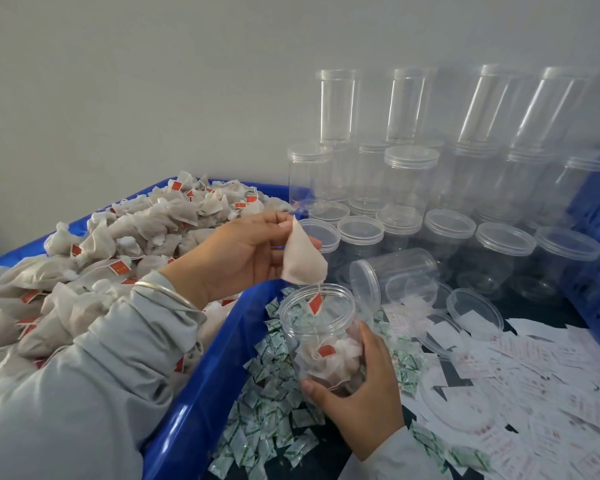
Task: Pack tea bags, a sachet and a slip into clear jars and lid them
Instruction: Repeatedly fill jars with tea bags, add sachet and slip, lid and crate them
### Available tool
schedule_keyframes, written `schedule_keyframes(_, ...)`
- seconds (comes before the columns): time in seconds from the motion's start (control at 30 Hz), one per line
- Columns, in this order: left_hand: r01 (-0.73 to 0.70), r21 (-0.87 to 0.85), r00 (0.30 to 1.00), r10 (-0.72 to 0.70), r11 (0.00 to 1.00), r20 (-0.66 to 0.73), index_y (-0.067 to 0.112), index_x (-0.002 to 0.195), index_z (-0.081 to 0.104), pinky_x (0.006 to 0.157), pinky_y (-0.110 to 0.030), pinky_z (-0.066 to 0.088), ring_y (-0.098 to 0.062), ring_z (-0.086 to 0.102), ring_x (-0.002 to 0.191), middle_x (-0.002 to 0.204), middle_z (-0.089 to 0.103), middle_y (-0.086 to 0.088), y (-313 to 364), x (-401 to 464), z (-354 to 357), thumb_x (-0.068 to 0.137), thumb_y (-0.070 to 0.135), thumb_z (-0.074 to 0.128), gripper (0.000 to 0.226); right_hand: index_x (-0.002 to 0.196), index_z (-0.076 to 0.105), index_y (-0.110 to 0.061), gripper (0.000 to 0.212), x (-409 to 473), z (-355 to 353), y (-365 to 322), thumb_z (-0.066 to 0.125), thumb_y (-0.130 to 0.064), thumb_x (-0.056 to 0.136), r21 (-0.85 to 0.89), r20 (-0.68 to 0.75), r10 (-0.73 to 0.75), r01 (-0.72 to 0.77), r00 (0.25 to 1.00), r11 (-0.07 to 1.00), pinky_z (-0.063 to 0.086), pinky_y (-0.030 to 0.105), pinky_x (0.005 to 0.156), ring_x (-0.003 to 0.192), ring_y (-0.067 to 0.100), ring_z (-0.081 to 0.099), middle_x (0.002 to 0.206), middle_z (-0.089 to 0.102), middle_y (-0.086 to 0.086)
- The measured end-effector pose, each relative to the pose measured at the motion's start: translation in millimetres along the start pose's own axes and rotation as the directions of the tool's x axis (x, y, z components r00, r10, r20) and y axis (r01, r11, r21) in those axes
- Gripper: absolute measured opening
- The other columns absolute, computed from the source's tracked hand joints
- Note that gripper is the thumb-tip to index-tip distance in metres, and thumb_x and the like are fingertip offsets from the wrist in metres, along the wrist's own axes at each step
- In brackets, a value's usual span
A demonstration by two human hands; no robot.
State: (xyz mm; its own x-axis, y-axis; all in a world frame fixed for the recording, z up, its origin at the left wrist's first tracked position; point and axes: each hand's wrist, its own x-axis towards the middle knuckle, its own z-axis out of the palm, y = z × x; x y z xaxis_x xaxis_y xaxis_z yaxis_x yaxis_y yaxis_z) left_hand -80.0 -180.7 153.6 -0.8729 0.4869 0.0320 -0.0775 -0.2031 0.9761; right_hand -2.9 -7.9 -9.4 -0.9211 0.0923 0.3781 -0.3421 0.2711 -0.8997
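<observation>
Left hand (246,252): you pinched the pyramid tea bag (303,259), apex up, long axis vertical.
Right hand (359,386): your fingers wrapped the open jar (321,327), mouth tilted up.

Ahead of me a plain pale grey wall (160,84) fills the upper half of the view, evenly and softly lit with no hard shadows. Low down at the right, the dark tabletop (520,308) shows through in small patches.

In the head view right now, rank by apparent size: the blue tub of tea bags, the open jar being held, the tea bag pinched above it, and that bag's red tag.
1. Blue tub
2. Open jar
3. Pinched tea bag
4. Red tag
</observation>
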Motion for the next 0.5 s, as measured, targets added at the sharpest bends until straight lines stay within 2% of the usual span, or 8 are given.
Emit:
schedule_keyframes(0.1, -0.002, 0.026, 1.0, 0.002, 1.0, -0.001, 0.013, 0.09, 0.056, 0.06, -0.026, 0.052, -0.018, 0.064, 0.067, 0.09, 0.071, -0.007, 0.2, 0.5, -2.3, 0.08, 0.023, 0.052, 0.015, 0.125, 0.032, -0.048, 0.094, 0.4, 0.5, 2.1, 0.08, -0.057, 0.045, 0.016, -0.022, -0.002, 0.003, 1.0, 1.0, 0.05, 0.033, 0.094, 0.118, -0.003, 0.047, 0.117, 0.041, -0.04)
schedule_keyframes(0.2, -0.008, 0.032, 1.0, 0.008, 0.999, -0.009, 0.013, 0.088, 0.059, 0.057, -0.023, 0.052, -0.016, 0.064, 0.066, 0.09, 0.071, -0.007, 0.6, 0.2, -5.0, 0.082, 0.022, 0.059, 0.011, 0.125, 0.033, -0.047, 0.093, 1.2, 0.8, 1.6, 0.079, -0.057, 0.044, 0.006, -0.053, -0.013, 0.014, 0.999, 1.0, 0.043, 0.009, 0.089, 0.116, -0.011, 0.044, 0.12, 0.045, -0.028)
schedule_keyframes(0.23, -0.011, 0.036, 1.0, 0.012, 0.999, -0.014, 0.013, 0.087, 0.059, 0.057, -0.023, 0.052, -0.016, 0.064, 0.066, 0.089, 0.071, -0.007, 0.5, 0.3, -5.1, 0.081, 0.023, 0.058, 0.011, 0.124, 0.033, -0.047, 0.093, 1.6, 0.6, 2.3, 0.081, -0.054, 0.045, -0.006, -0.057, -0.016, 0.016, 0.998, 1.0, 0.041, 0.006, 0.088, 0.115, -0.013, 0.043, 0.12, 0.045, -0.026)
schedule_keyframes(0.33, -0.018, 0.051, 1.0, 0.019, 0.999, -0.019, 0.013, 0.086, 0.058, 0.057, -0.023, 0.051, -0.015, 0.063, 0.066, 0.087, 0.071, -0.006, 0.4, 0.8, -4.0, 0.08, 0.025, 0.056, 0.014, 0.125, 0.033, -0.044, 0.097, 1.2, -0.7, 1.1, 0.091, -0.038, 0.048, -0.017, -0.051, -0.024, 0.023, 0.998, 1.0, 0.039, 0.011, 0.093, 0.117, -0.013, 0.042, 0.122, 0.044, -0.024)
schedule_keyframes(0.43, 0.008, 0.08, 0.999, -0.005, 0.997, -0.038, 0.012, 0.088, 0.057, 0.057, -0.023, 0.049, -0.015, 0.063, 0.066, 0.086, 0.07, -0.006, -0.1, 0.3, -1.9, 0.076, 0.026, 0.054, 0.018, 0.129, 0.041, -0.031, 0.096, 0.5, -1.8, -6.7, 0.086, -0.046, 0.046, 0.019, -0.109, -0.046, 0.048, 0.993, 0.999, 0.042, 0.005, 0.087, 0.114, -0.011, 0.046, 0.122, 0.049, -0.013)
schedule_keyframes(0.5, 0.025, 0.14, 0.999, -0.02, 0.99, -0.038, 0.012, 0.091, 0.057, 0.06, -0.023, 0.05, -0.015, 0.065, 0.072, 0.091, 0.07, -0.005, -3.4, 1.3, 0.5, 0.076, 0.022, 0.065, 0.02, 0.13, 0.047, -0.015, 0.097, 1.9, -4.5, -7.6, 0.083, -0.051, 0.047, 0.083, -0.162, -0.038, 0.052, 0.986, 0.995, 0.049, 0.017, 0.087, 0.113, 0.005, 0.055, 0.12, 0.055, -0.001)
